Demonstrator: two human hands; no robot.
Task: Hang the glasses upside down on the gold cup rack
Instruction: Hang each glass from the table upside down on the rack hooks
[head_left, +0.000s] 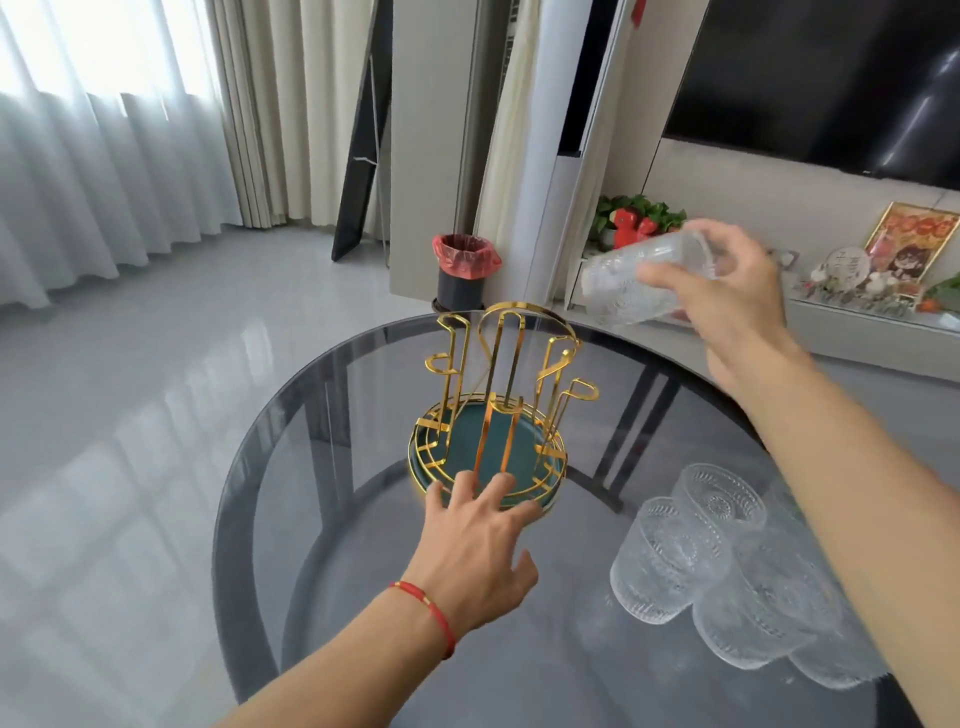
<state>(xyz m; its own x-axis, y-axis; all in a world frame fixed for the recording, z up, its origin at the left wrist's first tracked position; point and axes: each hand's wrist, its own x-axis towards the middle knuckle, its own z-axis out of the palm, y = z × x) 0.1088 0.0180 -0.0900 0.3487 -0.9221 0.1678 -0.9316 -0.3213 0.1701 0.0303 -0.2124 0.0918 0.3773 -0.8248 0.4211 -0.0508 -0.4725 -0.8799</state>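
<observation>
Gold cup rack (498, 395) on table (363, 597), hooks bare. Left hand (475, 551) fingers spread, touching its base; right hand (727, 291) grasping tilted glass (639, 283) above-right. Four glasses (727, 566) standing right of rack.

A round smoked-glass counter (322, 519) is seen, on which the gold cup rack (488, 415) is stood, with a cluster of glasses (727, 571) set well apart.

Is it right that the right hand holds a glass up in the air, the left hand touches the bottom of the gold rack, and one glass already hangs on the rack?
Not quite. In the head view no glass hangs on the gold rack yet; its hooks are all bare. The rest is right: the right hand holds a glass in the air, and the left hand touches the rack's bottom.
</observation>
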